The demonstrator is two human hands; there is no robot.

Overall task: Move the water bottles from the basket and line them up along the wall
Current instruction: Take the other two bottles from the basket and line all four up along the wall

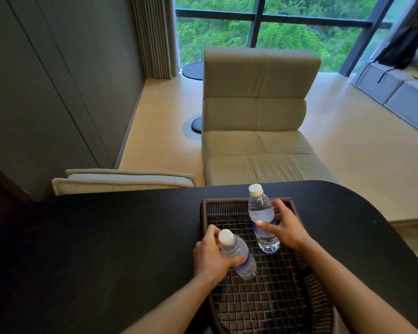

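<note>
A dark woven basket (263,304) rests on the black table (94,249) right in front of me. My left hand (212,256) grips a clear water bottle (239,257) with a white cap and blue label, tilted over the basket's left side. My right hand (285,227) is wrapped around a second clear water bottle (261,213), upright over the basket's far half. No other bottles show in the basket. The grey wall (46,92) stands to the left, beyond the table's far left end.
A beige lounge chair (258,121) stands just past the table's far edge. A folded beige cushion (123,180) lies by the table's far left edge. Farther back stand a small black side table (193,71) and a large window; a grey bench (396,92) is at the right.
</note>
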